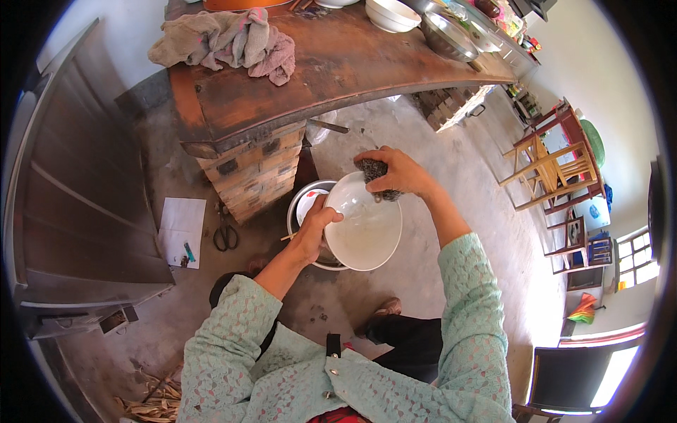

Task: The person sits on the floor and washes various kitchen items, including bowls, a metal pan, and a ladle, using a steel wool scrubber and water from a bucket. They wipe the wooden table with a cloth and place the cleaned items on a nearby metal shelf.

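My left hand (316,228) grips the left rim of a white bowl (365,232), its thumb inside the rim. The bowl is tilted so that its inside faces me. In my right hand (399,172) is a dark steel-wool scourer (375,172), held at the bowl's upper right rim. Below and partly behind the bowl stands a metal basin (290,211). A smaller white dish with red marks (309,203) lies in the basin, and a thin stick (288,237) pokes out at its left side. The rest of the basin's contents is hidden by the bowl and my hand.
A brown counter (328,63) on a brick base (254,174) stands ahead, bearing crumpled cloths (227,45), a white bowl (392,15) and a metal bowl (449,37). Black scissors (226,238) and a paper sheet (180,227) lie on the floor at left. Wooden chairs (555,169) stand right.
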The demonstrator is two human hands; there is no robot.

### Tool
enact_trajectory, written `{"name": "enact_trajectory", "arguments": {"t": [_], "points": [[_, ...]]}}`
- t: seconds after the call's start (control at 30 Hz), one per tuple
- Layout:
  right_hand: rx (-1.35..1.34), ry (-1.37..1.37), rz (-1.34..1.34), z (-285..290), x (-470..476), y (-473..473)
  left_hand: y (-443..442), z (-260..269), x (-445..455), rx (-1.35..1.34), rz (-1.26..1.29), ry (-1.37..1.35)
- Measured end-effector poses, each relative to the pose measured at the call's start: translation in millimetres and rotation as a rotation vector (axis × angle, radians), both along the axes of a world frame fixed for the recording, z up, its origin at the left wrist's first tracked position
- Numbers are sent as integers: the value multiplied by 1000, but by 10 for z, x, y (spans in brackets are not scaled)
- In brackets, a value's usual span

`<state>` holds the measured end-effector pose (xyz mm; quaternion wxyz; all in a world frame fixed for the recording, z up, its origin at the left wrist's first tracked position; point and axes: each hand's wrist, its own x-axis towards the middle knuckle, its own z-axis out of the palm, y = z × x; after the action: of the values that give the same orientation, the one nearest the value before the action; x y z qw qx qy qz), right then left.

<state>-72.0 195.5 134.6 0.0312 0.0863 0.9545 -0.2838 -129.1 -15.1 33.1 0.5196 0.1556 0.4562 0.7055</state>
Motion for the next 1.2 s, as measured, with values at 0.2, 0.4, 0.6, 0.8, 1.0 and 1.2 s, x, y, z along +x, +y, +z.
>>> {"name": "enact_trajectory", "arguments": {"t": [0.2, 0.4, 0.6, 0.8, 1.0, 1.2], "points": [[-415, -221, -219, -204, 79, 114, -71, 125, 9, 33, 122, -112], [-837, -43, -633, -500, 423, -100, -7, 36, 27, 142, 332, -106], [-1251, 45, -948, -854, 503, -377, 124, -97, 125, 165, 548, -59], [-1416, 117, -1138, -954, 409, -573, 275, -194, 189, 202, 669, 5], [-1216, 292, -1187, -1189, 462, -358, 254, -197, 227, 238, 479, 46], [-951, 194, -955, -854, 546, -83, 212, 60, 98, 273, 246, -94]]}}
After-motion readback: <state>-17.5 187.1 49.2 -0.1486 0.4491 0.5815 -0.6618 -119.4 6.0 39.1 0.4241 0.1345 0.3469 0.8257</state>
